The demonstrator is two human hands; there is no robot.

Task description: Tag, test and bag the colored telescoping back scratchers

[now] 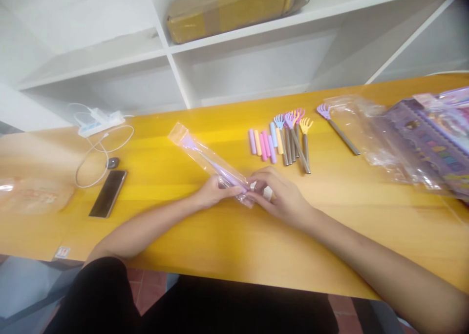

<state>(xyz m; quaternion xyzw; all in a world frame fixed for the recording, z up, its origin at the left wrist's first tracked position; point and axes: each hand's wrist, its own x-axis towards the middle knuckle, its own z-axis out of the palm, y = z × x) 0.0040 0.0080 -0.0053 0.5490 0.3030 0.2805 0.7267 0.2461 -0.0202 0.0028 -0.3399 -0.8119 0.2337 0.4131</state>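
A purple back scratcher point(216, 167) lies inside a clear plastic sleeve point(178, 133), slanting from upper left down to my hands. My left hand point(216, 192) is closed round the sleeve's lower part, thumb on top. At the sleeve's near end, my right hand point(280, 195) pinches the plastic between thumb and fingers; a small white piece shows by its palm. Beyond my hands lie several pastel handle grips point(264, 145) in a row. Beside them is a cluster of back scratchers point(293, 136) with metal rods and coloured claw heads. Another purple-headed back scratcher point(340, 132) lies apart to the right.
Clear plastic bags point(377, 138) and a purple printed package point(421, 134) cover the table's right side. At left are a phone point(108, 194), a dark mouse-like object point(113, 163), a power strip point(101, 123) with cables and an orange-tinted bag point(36, 197). White shelving holds a taped box point(230, 9).
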